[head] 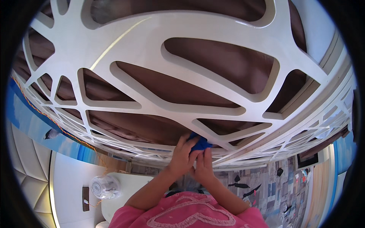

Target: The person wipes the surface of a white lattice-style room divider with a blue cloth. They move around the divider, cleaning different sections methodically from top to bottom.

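Note:
A white openwork lattice panel [159, 107] rises in front of me and fills the upper view. Brown fabric [171, 82] shows through its cut-outs. Low on the panel, my left hand [181, 155] grips a bunched blue cloth [201, 144], with fingers bent over its left side. My right hand [203, 168] is just right of it, its fingertips pinching the lower edge of the cloth. The cloth lies against a lattice bar near the panel's lower edge. Part of it is hidden by my fingers.
A twisted orange cord [61, 128] runs along the lattice at left. Below it, a clear plastic container [105, 187] stands on a white table [128, 182]. Black scraps [239, 185] litter the patchwork-patterned floor [273, 193] at lower right. A padded wall panel [27, 159] is far left.

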Demonstrator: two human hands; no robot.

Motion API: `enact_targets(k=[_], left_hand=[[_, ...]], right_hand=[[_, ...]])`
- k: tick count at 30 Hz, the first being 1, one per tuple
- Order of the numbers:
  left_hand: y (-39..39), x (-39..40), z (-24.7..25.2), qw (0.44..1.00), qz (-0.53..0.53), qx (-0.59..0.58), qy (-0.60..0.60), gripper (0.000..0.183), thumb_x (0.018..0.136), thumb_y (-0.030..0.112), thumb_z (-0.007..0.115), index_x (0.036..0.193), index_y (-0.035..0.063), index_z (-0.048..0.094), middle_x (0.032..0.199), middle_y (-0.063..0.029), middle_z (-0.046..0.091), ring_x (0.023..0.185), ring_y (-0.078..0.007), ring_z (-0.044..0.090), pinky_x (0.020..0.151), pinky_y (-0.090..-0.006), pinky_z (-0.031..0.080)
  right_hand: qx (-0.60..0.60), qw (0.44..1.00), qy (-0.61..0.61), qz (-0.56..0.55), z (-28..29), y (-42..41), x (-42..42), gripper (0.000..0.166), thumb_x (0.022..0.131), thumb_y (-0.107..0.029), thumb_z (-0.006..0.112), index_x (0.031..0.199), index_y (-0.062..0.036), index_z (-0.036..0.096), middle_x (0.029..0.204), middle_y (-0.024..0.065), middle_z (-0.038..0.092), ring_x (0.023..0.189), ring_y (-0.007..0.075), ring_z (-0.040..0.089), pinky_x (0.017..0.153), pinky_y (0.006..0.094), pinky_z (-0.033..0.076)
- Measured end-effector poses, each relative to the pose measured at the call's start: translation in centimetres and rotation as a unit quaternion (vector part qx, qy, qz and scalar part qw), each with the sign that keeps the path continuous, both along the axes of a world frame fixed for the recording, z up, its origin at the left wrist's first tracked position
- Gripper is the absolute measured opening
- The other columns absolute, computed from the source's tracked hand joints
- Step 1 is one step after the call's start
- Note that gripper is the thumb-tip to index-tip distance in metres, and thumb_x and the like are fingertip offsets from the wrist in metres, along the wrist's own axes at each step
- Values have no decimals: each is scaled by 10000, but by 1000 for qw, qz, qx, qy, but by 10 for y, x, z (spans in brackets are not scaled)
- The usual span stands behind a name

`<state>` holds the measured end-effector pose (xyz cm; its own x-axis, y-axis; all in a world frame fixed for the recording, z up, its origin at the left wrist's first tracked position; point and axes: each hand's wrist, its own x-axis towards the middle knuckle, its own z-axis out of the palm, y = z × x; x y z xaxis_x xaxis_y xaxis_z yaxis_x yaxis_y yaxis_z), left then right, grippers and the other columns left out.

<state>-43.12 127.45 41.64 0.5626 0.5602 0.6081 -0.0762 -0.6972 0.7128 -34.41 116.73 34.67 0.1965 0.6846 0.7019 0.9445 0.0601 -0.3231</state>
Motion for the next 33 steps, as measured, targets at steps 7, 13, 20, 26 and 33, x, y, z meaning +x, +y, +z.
enact_targets(k=[7, 13, 20, 26, 33], left_hand=[[17, -46, -55, 990, 76, 103, 53, 403, 810, 121, 726, 1194, 64, 619, 1211, -230, 538, 1029, -417, 557, 899, -486, 458], [-25, -39, -62, 985, 132, 102, 50, 349, 785, 98, 757, 1110, 37, 645, 1175, -242, 565, 1046, -443, 568, 891, -479, 491], [-88, 48, -33, 991, 63, -9, 121, 354, 840, 122, 705, 1175, 31, 637, 1225, -249, 548, 1089, -443, 562, 925, -485, 491], [-77, 34, -29, 982, 59, 60, 168, 390, 824, 72, 668, 1211, 36, 624, 1249, -215, 535, 1094, -409, 554, 915, -479, 490], [-57, -10, -23, 966, 161, 44, 197, 403, 825, 66, 689, 1223, 34, 632, 1242, -212, 549, 1082, -422, 564, 886, -463, 505]], right_hand=[[-151, 988, 0, -23, -4, 2, -38, 623, 789, -183, 668, 1325, 47, 450, 1363, 300, 417, 1365, 439, 381, 1141, 632, 169], [-114, 993, -12, -25, 0, -18, -25, 581, 796, -186, 652, 1308, 40, 496, 1326, 270, 461, 1351, 434, 388, 1108, 648, 205], [-93, 990, 81, -72, 4, -74, 22, 646, 746, -141, 692, 1312, 87, 480, 1306, 297, 471, 1178, 489, 463, 1000, 587, 348], [-46, 990, 131, 28, 18, -91, 43, 538, 735, 2, 691, 1256, 41, 563, 1256, 278, 531, 1031, 432, 573, 889, 480, 484], [-66, 959, 255, 105, 11, -49, 16, 444, 830, 30, 629, 1265, -23, 558, 1247, 210, 537, 1097, 354, 581, 895, 405, 509]])
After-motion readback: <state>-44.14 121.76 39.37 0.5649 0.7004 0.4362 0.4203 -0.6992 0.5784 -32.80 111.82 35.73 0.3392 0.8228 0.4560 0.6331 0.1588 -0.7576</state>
